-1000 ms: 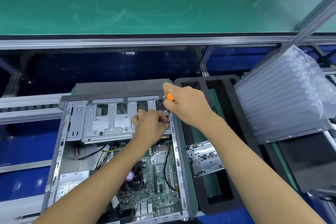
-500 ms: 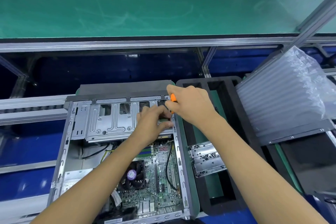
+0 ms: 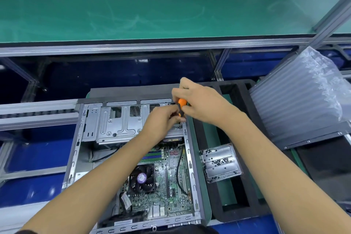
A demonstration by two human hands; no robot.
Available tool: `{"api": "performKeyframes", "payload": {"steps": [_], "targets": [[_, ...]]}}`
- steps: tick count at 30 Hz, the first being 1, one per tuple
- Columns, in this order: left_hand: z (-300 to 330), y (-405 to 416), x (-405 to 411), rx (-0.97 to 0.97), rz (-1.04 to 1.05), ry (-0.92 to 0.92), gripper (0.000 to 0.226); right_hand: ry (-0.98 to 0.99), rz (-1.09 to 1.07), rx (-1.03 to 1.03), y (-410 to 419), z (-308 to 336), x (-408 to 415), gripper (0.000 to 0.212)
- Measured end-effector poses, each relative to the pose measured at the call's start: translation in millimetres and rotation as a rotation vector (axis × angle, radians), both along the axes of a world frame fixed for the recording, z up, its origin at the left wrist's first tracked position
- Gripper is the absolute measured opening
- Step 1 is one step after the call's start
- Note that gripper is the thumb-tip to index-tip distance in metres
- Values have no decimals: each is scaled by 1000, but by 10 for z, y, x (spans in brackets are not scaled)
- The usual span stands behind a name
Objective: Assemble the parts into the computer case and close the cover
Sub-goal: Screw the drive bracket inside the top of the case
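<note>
Right hand (image 3: pixel 201 102) round orange screwdriver (image 3: pixel 182 106), tip at drive cage (image 3: pixel 121 125).

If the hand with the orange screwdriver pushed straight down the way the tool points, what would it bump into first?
Probably the silver drive bracket in the computer case. The right hand aims the screwdriver down at its right end, by the left hand fingertips; the tip is hidden.

We see bright, even overhead light, soft glare on the far green bench (image 3: pixel 152 5), shallow shadows, wide-angle bending at edges, and slight overall softness.
</note>
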State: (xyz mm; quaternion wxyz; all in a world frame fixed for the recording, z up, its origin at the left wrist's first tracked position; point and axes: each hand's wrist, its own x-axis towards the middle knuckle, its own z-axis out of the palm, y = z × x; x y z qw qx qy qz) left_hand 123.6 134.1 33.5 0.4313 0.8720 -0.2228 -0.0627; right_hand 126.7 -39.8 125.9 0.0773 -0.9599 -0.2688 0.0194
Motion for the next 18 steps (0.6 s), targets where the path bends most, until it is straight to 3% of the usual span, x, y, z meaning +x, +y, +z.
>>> {"api": "performKeyframes", "payload": {"steps": [5,9,14,18], "targets": [[79,-34,28,21,-67,42,21,46,-31,14,-21,74,83,21],[253,-45,72,-105,-24,31,35,88,-47,14,-35,91,87,28],[318,-69,101,-86,-110,-74,18,116,-131,7,-85,37,68,26],[350,11,163,-75,-193,-28,15,-60,-9,-110,-128,37,40,21]]}}
